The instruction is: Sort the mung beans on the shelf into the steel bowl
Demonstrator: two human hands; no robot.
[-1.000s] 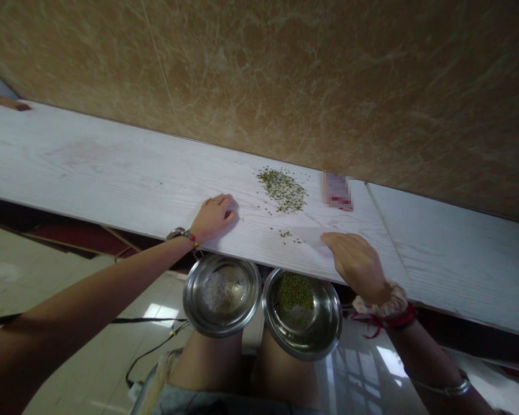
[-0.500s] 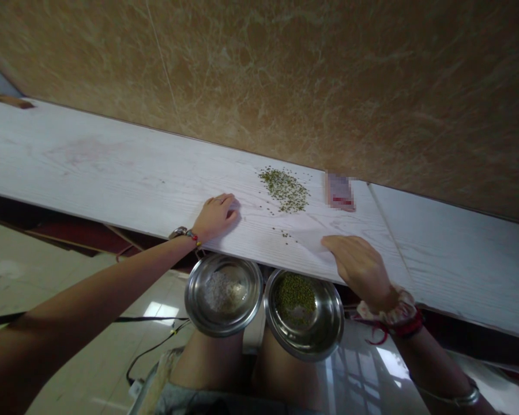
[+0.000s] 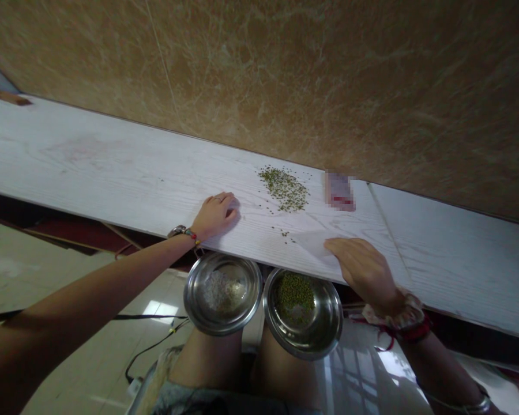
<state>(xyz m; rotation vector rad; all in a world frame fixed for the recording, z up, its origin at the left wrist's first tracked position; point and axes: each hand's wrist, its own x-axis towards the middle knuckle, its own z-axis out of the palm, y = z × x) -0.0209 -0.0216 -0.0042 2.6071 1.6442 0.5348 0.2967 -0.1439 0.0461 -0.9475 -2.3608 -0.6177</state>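
Observation:
My left hand rests on the white wood-grain board, fingers loosely bent, holding nothing. Right of it lies a scattered patch of green mung beans, and a few loose beans lie nearer the front edge. My right hand is closed above the board's front edge, pinching what looks like a thin pale card; its outline is faint against the board. Below the edge, a steel bowl holds green beans. A second steel bowl, on the left, holds whitish grains.
A blurred flat packet lies at the back of the board, by the brown marbled wall. A brown wooden piece is at the far left. Both bowls sit over my knees. A black cable runs across the tiled floor.
My right hand has shifted slightly to the right, away from the few loose beans near the front edge. The left hand and both bowls are nearly unchanged.

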